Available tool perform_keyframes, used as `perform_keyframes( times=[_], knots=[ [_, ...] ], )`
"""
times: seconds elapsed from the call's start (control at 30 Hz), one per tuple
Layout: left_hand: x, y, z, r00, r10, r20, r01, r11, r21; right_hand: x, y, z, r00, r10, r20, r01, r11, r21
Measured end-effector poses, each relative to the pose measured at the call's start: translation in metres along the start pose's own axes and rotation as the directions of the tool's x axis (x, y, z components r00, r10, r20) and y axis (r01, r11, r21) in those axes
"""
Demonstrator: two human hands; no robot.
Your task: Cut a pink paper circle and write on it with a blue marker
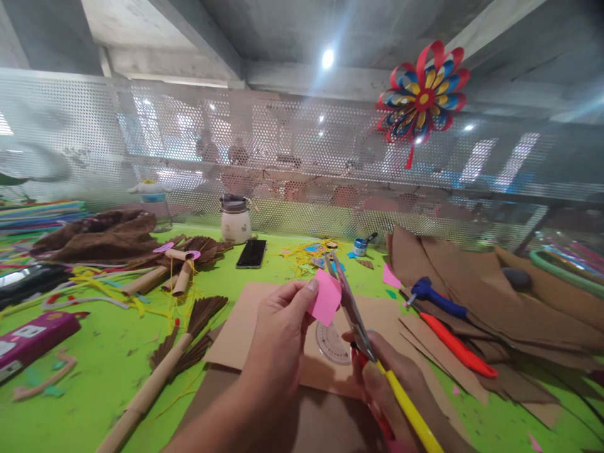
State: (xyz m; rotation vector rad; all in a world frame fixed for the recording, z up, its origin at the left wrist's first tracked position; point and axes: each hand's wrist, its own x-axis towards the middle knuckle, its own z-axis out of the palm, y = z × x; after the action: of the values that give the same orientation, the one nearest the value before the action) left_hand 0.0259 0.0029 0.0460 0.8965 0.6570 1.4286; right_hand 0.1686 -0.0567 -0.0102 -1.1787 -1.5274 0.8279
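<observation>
Pink paper point(325, 301), one small square, is pinched at its left edge between the thumb and fingers of the left hand point(278, 330), held up above the brown card point(264, 333) near the middle of the desk point(89, 377). The right hand point(382, 377) is clenched around the red handles of the scissors point(352, 311), and a yellow pencil point(408, 409) lies along the same hand. The blades point far and up, their edge meeting the paper's right side.

To cut well, I judge the paper should stay taut and close to the pinch so it does not flop, with the left thumb kept clear of the blade line. Feeding the paper deep toward the pivot and turning the paper instead of the scissors would likely give a cleaner edge.

Counted: one pair of scissors, one pencil, one clear protractor point(330, 343) lying on the card under the paper. One phone point(251, 253) lies far of the card, beside one white jar point(235, 221). To the right lie one blue-handled tool point(436, 297) and one orange one point(455, 345), on a stack of brown sheets point(495, 296) too overlapped to count. Left, one long paper roll point(151, 387) with brown fringe, and several shorter ones beyond. One paper flower point(423, 94) hangs on the mesh screen point(189, 145)
</observation>
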Motion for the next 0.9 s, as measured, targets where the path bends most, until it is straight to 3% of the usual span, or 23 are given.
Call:
perform_keyframes(
  times=[0.63, 0.8, 0.9],
  knots=[
    [0.0071, 0.002, -0.0057, 1.0, -0.019, -0.013, 0.019, 0.999, 0.043, 0.0009, -0.0009, 0.0005, 0.997, 0.082, 0.013, -0.082, 0.996, -0.029],
    [0.0066, -0.0006, -0.0078, 1.0, -0.008, 0.024, 0.005, 0.995, 0.102, 0.0035, -0.0043, -0.002, 0.997, 0.058, -0.047, -0.06, 0.998, -0.029],
    [0.0074, -0.0036, -0.0087, 0.995, -0.068, 0.075, 0.058, 0.989, 0.132, 0.0057, -0.0074, -0.0054, 0.994, 0.039, -0.099, -0.044, 0.998, -0.046]
  ],
)
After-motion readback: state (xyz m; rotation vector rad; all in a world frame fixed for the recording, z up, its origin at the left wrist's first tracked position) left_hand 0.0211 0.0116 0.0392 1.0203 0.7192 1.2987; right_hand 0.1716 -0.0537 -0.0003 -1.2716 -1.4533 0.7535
